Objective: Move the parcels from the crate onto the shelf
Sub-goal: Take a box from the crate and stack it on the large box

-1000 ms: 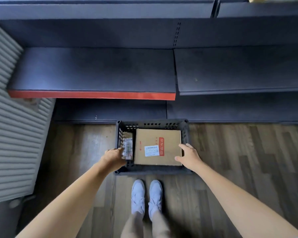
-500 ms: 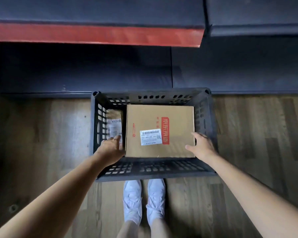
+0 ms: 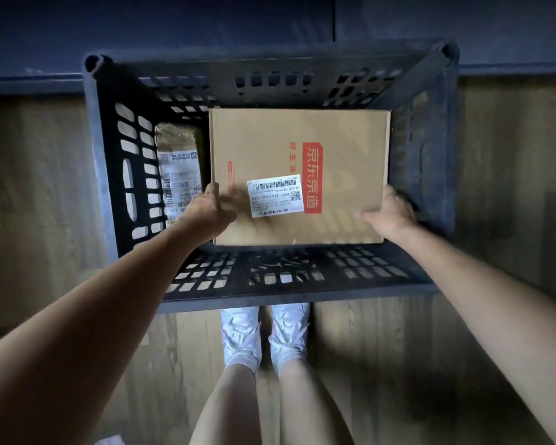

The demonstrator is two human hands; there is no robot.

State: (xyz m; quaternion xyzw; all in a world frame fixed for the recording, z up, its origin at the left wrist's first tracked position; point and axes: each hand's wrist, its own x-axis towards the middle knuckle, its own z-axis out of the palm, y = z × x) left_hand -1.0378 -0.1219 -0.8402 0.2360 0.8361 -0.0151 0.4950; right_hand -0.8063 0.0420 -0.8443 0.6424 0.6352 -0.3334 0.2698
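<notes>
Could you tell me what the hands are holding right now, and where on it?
The box, still in the crate: left hand on its left edge, right hand on its right edge.

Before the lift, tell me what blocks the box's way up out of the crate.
Nothing visible lies on the box, and the crate is open-topped. Left hand and right hand hold its sides. The small parcel sits beside it, not on it.
</notes>
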